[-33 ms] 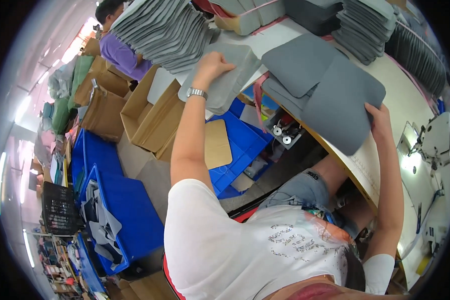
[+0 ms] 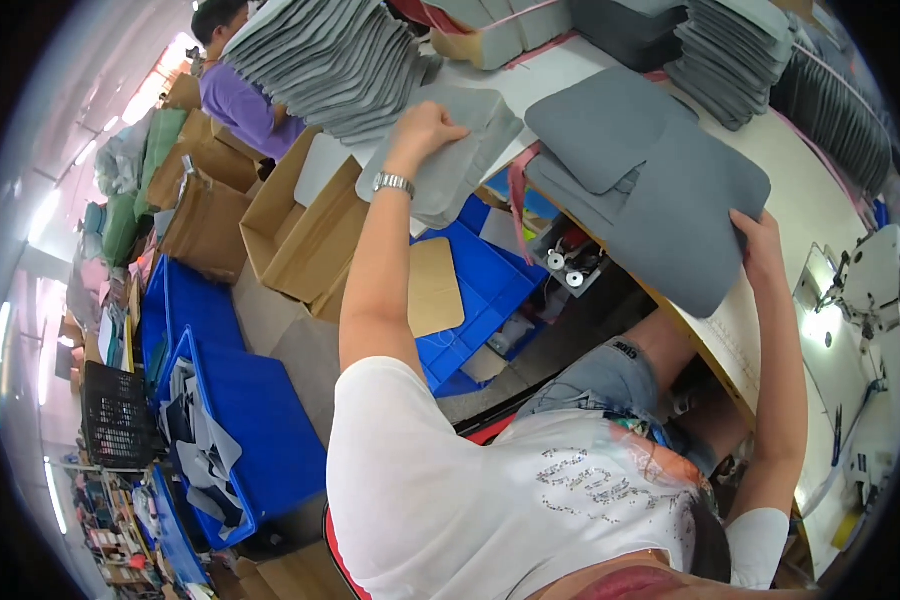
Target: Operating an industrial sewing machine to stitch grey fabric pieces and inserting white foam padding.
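Observation:
My left hand [image 2: 428, 132], with a metal watch at its wrist, rests on a stack of pale grey sheets [image 2: 448, 185] at the table's left edge. Its fingers are curled and pressed together; whatever they pinch is hidden. On the right, my right hand [image 2: 760, 240] grips the edge of a dark grey rounded panel [image 2: 685, 215], thumb on top and the other fingers mostly out of sight beneath. That panel overlaps another dark grey panel [image 2: 595, 125], and more grey pieces [image 2: 580, 190] lie under them, at the table's near edge.
A tall stack of grey pieces [image 2: 325, 70] stands beyond my left hand. More stacks [image 2: 730, 60] line the far side. A sewing machine [image 2: 855, 290] is at the right. Cardboard boxes [image 2: 305, 230] and blue bins [image 2: 260, 420] stand at the left; a person in purple [image 2: 240, 105] is behind them.
Almost nothing differs. The near edge of the dark grey panel in my right hand has shifted very slightly toward me.

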Available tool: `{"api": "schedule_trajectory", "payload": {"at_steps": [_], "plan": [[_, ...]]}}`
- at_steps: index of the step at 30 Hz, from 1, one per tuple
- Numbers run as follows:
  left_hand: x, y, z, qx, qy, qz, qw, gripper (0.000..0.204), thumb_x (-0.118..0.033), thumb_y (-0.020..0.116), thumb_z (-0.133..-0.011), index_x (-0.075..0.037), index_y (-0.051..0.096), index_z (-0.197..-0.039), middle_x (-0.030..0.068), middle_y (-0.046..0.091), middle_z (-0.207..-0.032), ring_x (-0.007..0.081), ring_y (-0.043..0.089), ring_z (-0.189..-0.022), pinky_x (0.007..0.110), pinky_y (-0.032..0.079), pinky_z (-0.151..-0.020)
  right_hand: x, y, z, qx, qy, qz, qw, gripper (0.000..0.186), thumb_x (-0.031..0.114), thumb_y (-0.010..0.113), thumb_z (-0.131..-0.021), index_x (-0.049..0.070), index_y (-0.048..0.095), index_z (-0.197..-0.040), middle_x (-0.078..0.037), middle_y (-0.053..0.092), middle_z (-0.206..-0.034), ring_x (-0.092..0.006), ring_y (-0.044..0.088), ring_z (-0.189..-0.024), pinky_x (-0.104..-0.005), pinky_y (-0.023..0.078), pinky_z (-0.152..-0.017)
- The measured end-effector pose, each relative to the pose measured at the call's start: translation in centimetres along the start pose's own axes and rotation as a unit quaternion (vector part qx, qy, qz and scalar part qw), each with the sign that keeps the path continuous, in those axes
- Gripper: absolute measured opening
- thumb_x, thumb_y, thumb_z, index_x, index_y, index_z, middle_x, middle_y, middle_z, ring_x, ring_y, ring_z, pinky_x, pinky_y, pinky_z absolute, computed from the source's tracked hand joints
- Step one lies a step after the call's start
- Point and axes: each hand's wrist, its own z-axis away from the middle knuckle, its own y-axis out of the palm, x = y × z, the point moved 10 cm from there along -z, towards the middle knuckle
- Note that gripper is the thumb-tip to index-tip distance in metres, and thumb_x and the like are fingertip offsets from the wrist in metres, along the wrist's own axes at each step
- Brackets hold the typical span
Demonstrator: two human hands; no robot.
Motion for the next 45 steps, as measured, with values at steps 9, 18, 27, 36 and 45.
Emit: {"api": "schedule_trajectory", "payload": {"at_steps": [9, 18, 27, 36, 45], "plan": [[9.4, 4.0, 0.6, -0.022, -0.247, 0.596, 0.764, 0.009, -0.011, 0.067, -0.075, -0.004, 0.068, -0.081, 0.0026, 0.065, -0.076, 0.0152, 0.064, -0.072, 0.03, 0.052, -0.064, 0.6, -1.3, 1.6, -0.013, -0.069, 0.184, 0.98, 0.037, 0.011, 0.058, -0.086, -0.001, 0.056, -0.121, -0.007, 0.064, -0.095, -0.015, 0.061, -0.085, -0.0295, 0.049, -0.072], [-4.0, -0.4, 4.4, -0.215, -0.02, 0.578, 0.787, 0.012, -0.007, 0.059, -0.08, 0.002, 0.067, -0.079, 0.0102, 0.069, -0.073, 0.02, 0.062, -0.059, 0.032, 0.048, -0.058, 9.9, 3.1, 8.0, -0.11, -0.405, 0.323, 0.849, 0.054, 0.005, 0.059, -0.084, 0.012, 0.05, -0.137, -0.012, 0.065, -0.117, -0.0176, 0.061, -0.105, -0.028, 0.047, -0.089], [-35.7, 5.3, 13.3, 0.034, 0.325, 0.387, 0.862, 0.013, -0.013, 0.064, -0.075, 0.0, 0.064, -0.077, 0.0174, 0.061, -0.079, 0.0373, 0.06, -0.075, 0.044, 0.049, -0.069, 4.1, 1.4, 11.6, -0.065, -0.123, 0.172, 0.975, 0.037, 0.032, 0.064, -0.088, -0.002, 0.069, -0.101, -0.001, 0.066, -0.08, -0.0073, 0.057, -0.076, -0.0237, 0.046, -0.068], [-42.6, 8.6, 11.6, 0.37, 0.367, 0.411, 0.747, 0.049, -0.032, 0.077, -0.071, -0.006, 0.061, -0.11, 0.0095, 0.063, -0.108, 0.0234, 0.062, -0.091, 0.036, 0.049, -0.082, 2.5, -3.8, 17.4, -0.005, -0.036, 0.071, 0.997, 0.03, 0.027, 0.065, -0.089, -0.002, 0.069, -0.094, 0.0, 0.064, -0.074, -0.0058, 0.055, -0.069, -0.0238, 0.045, -0.062], [-43.7, 11.1, 13.0, 0.618, 0.276, 0.49, 0.55, 0.041, -0.027, 0.077, -0.073, -0.003, 0.063, -0.103, 0.0026, 0.063, -0.1, 0.0123, 0.057, -0.094, 0.026, 0.044, -0.085, 5.2, -4.0, 18.7, 0.041, -0.21, 0.174, 0.961, 0.022, 0.02, 0.066, -0.085, -0.002, 0.068, -0.088, -0.007, 0.063, -0.068, -0.0119, 0.057, -0.063, -0.0259, 0.045, -0.061]]}}
